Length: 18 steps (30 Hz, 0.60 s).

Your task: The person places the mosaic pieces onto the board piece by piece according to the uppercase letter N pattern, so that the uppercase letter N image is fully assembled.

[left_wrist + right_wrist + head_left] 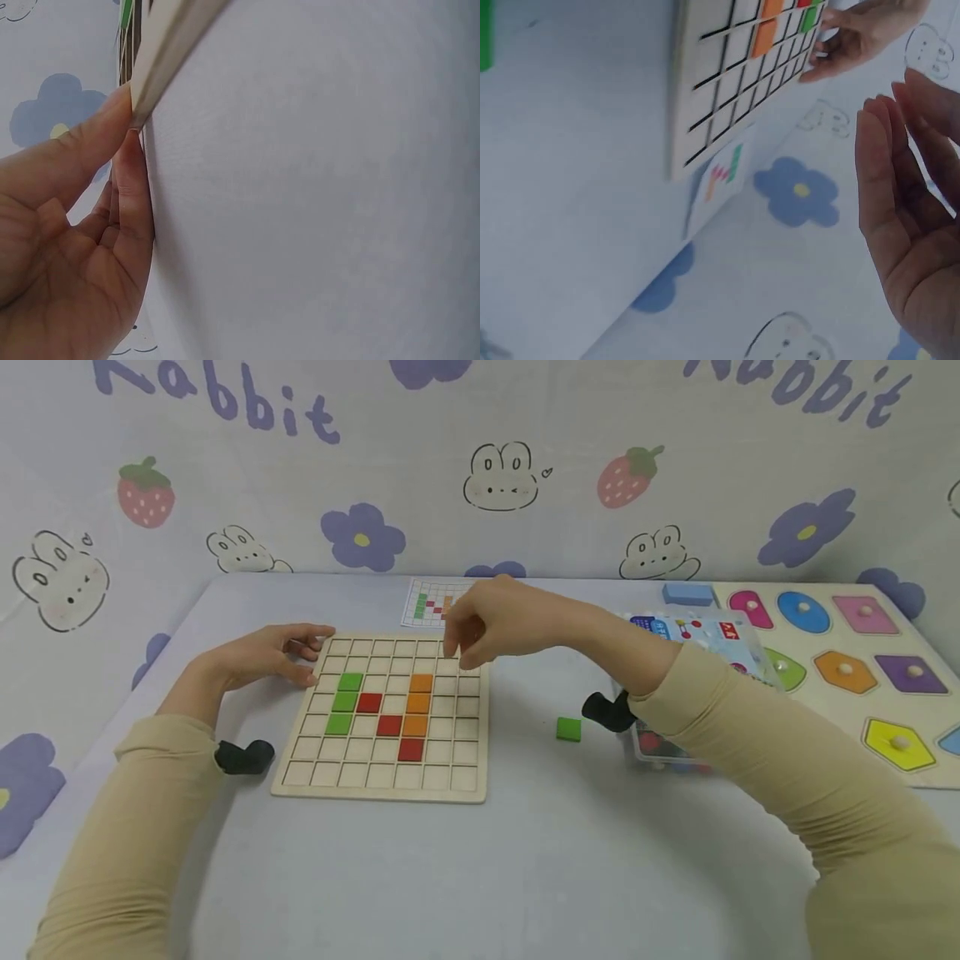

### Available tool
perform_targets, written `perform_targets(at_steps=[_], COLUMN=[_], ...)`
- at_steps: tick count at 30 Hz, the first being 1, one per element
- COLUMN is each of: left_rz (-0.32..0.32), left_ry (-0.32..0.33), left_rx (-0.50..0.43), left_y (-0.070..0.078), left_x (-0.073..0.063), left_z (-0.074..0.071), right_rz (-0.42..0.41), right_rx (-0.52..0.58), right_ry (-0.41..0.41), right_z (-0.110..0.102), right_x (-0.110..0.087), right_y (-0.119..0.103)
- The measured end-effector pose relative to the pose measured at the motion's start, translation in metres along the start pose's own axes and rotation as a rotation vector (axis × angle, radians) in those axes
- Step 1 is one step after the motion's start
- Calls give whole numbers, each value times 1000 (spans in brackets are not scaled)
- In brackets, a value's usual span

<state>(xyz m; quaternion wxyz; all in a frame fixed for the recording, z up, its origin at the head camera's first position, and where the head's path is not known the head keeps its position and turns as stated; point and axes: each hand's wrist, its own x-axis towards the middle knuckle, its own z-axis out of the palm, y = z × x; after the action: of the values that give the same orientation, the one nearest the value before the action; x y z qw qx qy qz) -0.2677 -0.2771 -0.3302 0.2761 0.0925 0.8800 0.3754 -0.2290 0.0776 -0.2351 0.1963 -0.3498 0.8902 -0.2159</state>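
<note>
A square wooden grid board (375, 774) lies on the table. It bears a column of green tiles (344, 702), a column of orange tiles (417, 703) and a slanting line of red tiles (388, 725). At the board's back left corner is my left hand (258, 657), its thumb and fingers touching the edge; the left wrist view shows the thumb (105, 127) against the wood. Above the board's back right part hovers my right hand (502, 620), with bent fingers. In the right wrist view a gap shows between its thumb and fingers (877, 165), and nothing is held.
A loose green tile (568, 729) lies right of the board. Behind the board is a printed pattern card (411, 612), partly hidden by the right hand. Rightward stand a clear plastic box (645, 756), a blue block (687, 594) and a knobbed shape puzzle (817, 702).
</note>
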Motion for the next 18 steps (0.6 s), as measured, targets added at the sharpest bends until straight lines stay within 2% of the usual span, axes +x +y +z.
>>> perform_targets(at_steps=[5, 12, 15, 18], left_rz=[2, 3, 5, 6], left_ry=[1, -3, -3, 0], left_rx=[-2, 1, 5, 5], left_y=[-1, -2, -2, -1], left_x=[0, 1, 1, 1], left_z=[0, 1, 1, 1], right_rz=[20, 43, 45, 25], right_rx=[17, 159, 187, 181], right_ry=[-118, -395, -424, -387], right_z=[-6, -10, -11, -14], right_x=[-6, -3, -2, -5], right_y=[30, 71, 77, 73])
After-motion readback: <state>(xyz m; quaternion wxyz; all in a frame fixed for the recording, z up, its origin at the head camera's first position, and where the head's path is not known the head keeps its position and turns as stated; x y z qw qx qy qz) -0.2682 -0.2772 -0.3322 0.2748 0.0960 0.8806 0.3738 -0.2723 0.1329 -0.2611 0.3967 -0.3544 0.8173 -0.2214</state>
